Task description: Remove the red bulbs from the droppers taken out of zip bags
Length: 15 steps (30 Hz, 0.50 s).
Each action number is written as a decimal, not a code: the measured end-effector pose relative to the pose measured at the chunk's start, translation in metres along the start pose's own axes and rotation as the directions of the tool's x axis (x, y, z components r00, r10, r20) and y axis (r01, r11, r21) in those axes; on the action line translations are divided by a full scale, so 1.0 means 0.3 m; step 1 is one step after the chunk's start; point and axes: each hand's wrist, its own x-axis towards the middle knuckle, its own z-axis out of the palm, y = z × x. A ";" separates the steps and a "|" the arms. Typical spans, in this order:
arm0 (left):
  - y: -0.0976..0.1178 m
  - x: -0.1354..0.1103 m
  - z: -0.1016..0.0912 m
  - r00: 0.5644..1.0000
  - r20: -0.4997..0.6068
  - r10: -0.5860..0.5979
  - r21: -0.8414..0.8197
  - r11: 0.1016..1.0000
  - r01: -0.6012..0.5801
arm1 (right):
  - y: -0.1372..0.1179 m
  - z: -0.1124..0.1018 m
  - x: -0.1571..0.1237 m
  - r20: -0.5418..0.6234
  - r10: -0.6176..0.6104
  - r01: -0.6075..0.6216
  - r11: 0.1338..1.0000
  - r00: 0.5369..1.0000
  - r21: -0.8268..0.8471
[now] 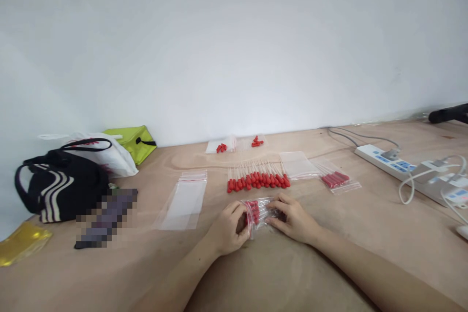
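Both my hands grip one small clear zip bag (260,210) holding red-tipped sticks, low over the wooden table (329,243). My left hand (227,227) pinches its left end with curled fingers. My right hand (293,218) presses and holds its right end. Just beyond lies a row of loose red-tipped sticks (258,178). A filled bag of the same sticks (337,179) sits to the right, with an empty bag (298,164) beside it.
An empty zip bag (184,200) lies to the left. Two small bags with red pieces (236,145) rest by the wall. A black striped bag (60,183), white and green bags sit far left. A power strip (409,170) with cables is at the right.
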 end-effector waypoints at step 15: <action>0.012 -0.001 0.002 0.998 0.053 -0.013 0.069 0.998 0.010 | -0.002 -0.004 -0.001 -0.028 0.024 -0.024 1.000 0.999 0.000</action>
